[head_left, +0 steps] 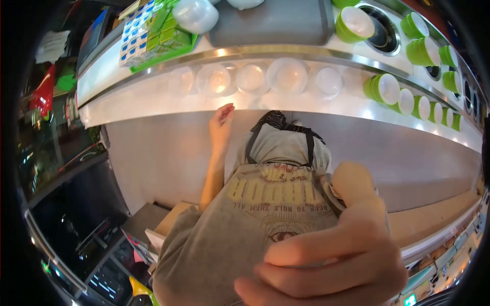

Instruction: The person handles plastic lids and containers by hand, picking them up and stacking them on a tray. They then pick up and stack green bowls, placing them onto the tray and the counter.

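Note:
My left hand (222, 121) is at the front edge of the white counter (138, 104), just below the row of clear round containers. Its fingers are loosely bent, and nothing shows in them. Large and close to the camera, my right hand (332, 262) is in front of the grey-brown shirt (245, 219). The fingers of that hand are slightly bent and apart, with no object visible between them. Clear containers (251, 77) stand in a row on the counter's lower ledge. Stacks of green-and-white cups (383, 88) stand farther right on the same ledge.
Behind the ledge are a grey tray (270, 23), a white rounded bowl (196, 16) and small cartons in a green holder (168, 38). More green cups (354, 24) stand beside round dark wells (380, 30). Dark shelving (76, 214) is at the left.

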Demonstrator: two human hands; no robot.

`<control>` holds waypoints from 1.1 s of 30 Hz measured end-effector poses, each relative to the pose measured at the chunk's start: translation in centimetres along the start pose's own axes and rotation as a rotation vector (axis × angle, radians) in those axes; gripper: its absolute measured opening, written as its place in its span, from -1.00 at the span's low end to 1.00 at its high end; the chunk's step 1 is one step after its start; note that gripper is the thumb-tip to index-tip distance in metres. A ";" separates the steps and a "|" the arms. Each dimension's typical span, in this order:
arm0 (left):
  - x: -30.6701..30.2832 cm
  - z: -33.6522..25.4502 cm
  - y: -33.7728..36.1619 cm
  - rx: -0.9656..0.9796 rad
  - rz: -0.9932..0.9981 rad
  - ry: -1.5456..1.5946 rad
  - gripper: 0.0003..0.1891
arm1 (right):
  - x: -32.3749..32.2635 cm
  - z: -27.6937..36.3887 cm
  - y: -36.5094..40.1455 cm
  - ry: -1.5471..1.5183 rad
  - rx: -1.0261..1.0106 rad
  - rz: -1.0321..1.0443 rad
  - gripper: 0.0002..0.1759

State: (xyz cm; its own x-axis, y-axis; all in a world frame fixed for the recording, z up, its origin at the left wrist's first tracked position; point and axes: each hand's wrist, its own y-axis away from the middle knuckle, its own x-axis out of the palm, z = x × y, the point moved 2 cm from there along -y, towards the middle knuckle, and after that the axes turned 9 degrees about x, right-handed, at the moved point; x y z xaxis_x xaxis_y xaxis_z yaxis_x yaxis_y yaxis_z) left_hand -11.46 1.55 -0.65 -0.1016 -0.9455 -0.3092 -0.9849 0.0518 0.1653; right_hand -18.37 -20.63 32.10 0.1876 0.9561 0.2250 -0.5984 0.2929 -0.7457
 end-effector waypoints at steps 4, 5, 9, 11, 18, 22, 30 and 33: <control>-1.1 0.7 4.8 -0.014 -0.005 -0.042 -0.71 | -3.2 3.7 1.9 0.065 0.167 0.051 -0.89; -1.4 0.9 5.8 -0.024 -0.015 -0.060 -0.71 | -4.0 4.3 2.1 0.059 0.184 0.089 -0.89; -3.0 1.4 8.4 -0.085 -0.029 -0.085 -0.70 | -5.6 5.9 3.2 -0.087 0.173 0.234 -0.85; -3.5 2.4 9.0 -0.057 -0.041 -0.074 -0.70 | -5.4 4.5 4.2 -0.261 0.071 0.246 -0.81; -4.6 1.9 6.8 -0.013 -0.033 -0.055 -0.70 | -1.8 1.5 4.1 -0.524 0.347 0.382 -0.84; -6.6 1.1 5.2 0.069 -0.030 -0.034 -0.71 | 3.5 2.0 5.4 -0.335 0.336 0.397 -0.85; -14.9 7.4 3.6 0.027 0.035 0.143 -0.70 | 18.2 0.6 6.6 0.050 0.569 0.622 -0.85; -17.9 9.6 2.0 0.031 0.044 0.163 -0.71 | 23.2 -0.3 7.5 0.125 0.561 0.676 -0.89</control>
State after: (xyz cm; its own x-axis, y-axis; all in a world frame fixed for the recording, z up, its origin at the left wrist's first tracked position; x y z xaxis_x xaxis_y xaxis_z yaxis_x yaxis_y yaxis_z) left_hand -12.99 21.67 -3.80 -0.1234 -0.9816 -0.1459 -0.9841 0.1021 0.1456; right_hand -18.25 3.70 31.51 -0.2800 0.9277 -0.2467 -0.8996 -0.3433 -0.2698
